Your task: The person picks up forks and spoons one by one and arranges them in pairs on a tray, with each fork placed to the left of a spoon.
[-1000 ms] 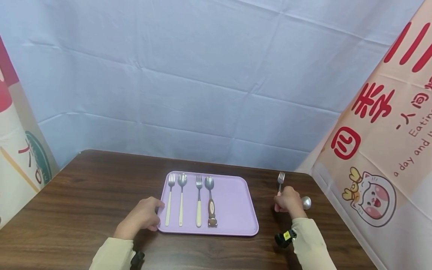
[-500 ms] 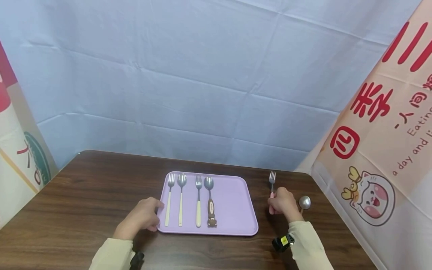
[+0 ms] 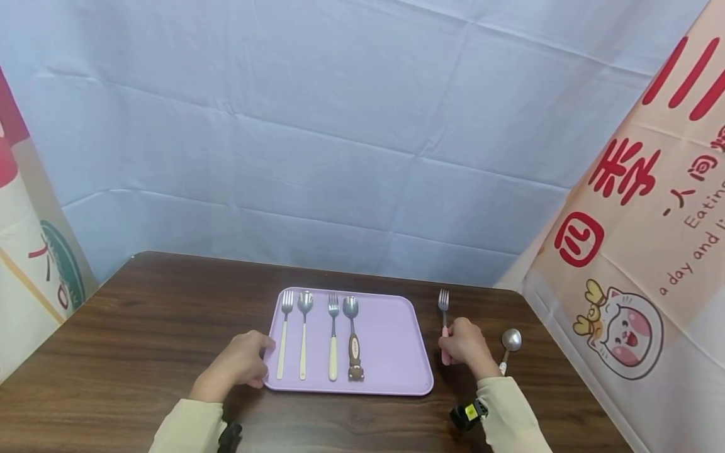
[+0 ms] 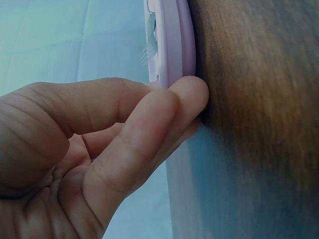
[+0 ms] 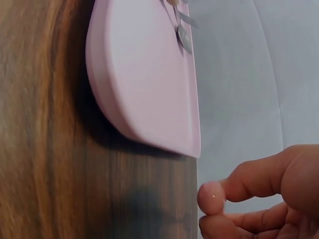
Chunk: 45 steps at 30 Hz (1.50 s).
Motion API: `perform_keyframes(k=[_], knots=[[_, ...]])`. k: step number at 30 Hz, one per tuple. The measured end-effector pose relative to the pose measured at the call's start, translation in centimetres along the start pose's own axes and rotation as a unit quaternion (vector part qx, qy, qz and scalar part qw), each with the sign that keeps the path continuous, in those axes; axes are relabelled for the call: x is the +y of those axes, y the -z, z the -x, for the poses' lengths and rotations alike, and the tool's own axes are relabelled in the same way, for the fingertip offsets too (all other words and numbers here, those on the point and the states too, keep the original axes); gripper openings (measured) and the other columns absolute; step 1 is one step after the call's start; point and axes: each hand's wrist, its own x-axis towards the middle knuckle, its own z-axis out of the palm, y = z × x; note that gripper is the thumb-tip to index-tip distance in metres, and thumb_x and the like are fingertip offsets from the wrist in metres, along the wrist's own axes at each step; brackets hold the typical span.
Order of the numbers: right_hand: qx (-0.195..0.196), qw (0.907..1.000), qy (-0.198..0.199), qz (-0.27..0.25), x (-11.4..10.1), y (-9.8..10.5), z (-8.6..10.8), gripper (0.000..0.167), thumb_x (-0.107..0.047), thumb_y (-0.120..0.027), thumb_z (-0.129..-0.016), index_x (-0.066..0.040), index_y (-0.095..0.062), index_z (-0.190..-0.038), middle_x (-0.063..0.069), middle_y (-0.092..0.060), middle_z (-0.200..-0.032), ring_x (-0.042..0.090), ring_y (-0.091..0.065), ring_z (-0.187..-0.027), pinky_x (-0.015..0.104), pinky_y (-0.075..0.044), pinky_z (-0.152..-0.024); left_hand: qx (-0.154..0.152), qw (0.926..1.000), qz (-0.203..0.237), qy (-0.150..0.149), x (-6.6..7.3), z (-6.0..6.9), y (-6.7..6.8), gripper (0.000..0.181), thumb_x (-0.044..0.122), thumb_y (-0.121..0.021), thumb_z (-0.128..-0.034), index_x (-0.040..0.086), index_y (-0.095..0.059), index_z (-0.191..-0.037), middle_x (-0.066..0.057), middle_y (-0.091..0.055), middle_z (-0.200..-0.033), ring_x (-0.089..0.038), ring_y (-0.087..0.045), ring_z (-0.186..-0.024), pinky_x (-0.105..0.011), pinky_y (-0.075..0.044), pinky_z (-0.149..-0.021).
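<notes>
My right hand (image 3: 466, 343) pinches a fork (image 3: 444, 330) with a pink handle, tines pointing away, a little right of the lilac tray (image 3: 393, 352). In the right wrist view, thumb and finger meet, but the fork itself is hidden there. The left hand (image 3: 242, 358) holds the tray's left rim, its thumb and fingers gathered at the edge (image 4: 172, 45) in the left wrist view. Side by side on the tray lie a white-handled fork (image 3: 282, 343), a white-handled spoon (image 3: 303, 346), a cream-handled fork (image 3: 333, 358) and a spoon with a brown bear handle (image 3: 354, 352).
Another spoon (image 3: 511, 340) lies on the brown wooden table (image 3: 170, 314), right of my right hand, its handle partly covered by the forearm. Pale blue cloth (image 3: 317, 157) hangs behind the table, and a printed banner (image 3: 634, 251) borders the right side.
My right hand has moved left towards the tray with the pink-handled fork, uncovering more of the spoon at the right. The left hand stays in place at the tray's rim.
</notes>
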Motion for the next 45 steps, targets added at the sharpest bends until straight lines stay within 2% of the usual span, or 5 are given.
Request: perform_keyframes(k=[24,29,33,38,45], knots=[[-0.012,0.9997,0.023,-0.006,-3.2,-2.2,1.2,0.016,-0.005,-0.06,-0.08,-0.002,-0.056,-0.065,0.005,-0.052,-0.05,0.015,-0.054,-0.044,0.025,-0.048,-0.04,-0.002,1.0,-0.003,0.005,0.2,0.1,0.1,0.054,-0.02,-0.059,-0.059,-0.013,-0.058,-0.112,-0.033,-0.054,-0.101,-0.018,-0.059,-0.052,-0.026,-0.054,-0.043],[-0.023,0.9993,0.029,-0.009,-4.0,-2.8,1.4,0.005,-0.002,-0.06,-0.078,0.002,-0.057,-0.076,0.006,-0.053,-0.05,0.015,-0.055,-0.044,0.025,-0.048,-0.04,-0.001,1.0,0.0,0.002,0.2,0.2,0.1,0.054,-0.02,-0.059,-0.0588,-0.013,-0.058,-0.112,-0.032,-0.054,-0.1,-0.018,-0.059,-0.052,-0.026,-0.054,-0.043],[-0.023,0.9989,0.041,-0.003,-4.5,-3.4,1.5,0.008,-0.001,-0.061,-0.076,0.004,-0.059,-0.082,0.006,-0.052,-0.054,0.015,-0.056,-0.047,0.025,-0.049,-0.041,0.001,1.0,0.002,0.003,0.1,0.2,0.1,0.054,-0.02,-0.059,-0.0584,-0.012,-0.058,-0.112,-0.032,-0.053,-0.1,-0.018,-0.059,-0.052,-0.026,-0.054,-0.043],[-0.014,0.9976,0.061,0.028,-4.8,-4.0,1.7,0.003,-0.003,-0.061,-0.074,0.0,-0.059,-0.073,0.005,-0.051,-0.053,0.017,-0.055,-0.052,0.026,-0.048,-0.045,-0.004,1.0,0.004,0.007,0.2,0.1,0.1,0.054,-0.02,-0.059,-0.0594,-0.012,-0.058,-0.113,-0.031,-0.053,-0.101,-0.018,-0.059,-0.052,-0.026,-0.054,-0.043],[-0.018,0.9953,0.082,0.048,-5.3,-4.9,2.0,0.01,-0.004,-0.061,-0.072,-0.006,-0.055,-0.065,0.003,-0.049,-0.051,0.016,-0.052,-0.053,0.026,-0.044,-0.045,-0.007,0.9999,-0.003,0.007,0.1,0.0,0.0,0.054,-0.02,-0.061,-0.06,-0.012,-0.057,-0.113,-0.032,-0.053,-0.101,-0.018,-0.058,-0.051,-0.026,-0.054,-0.043]])
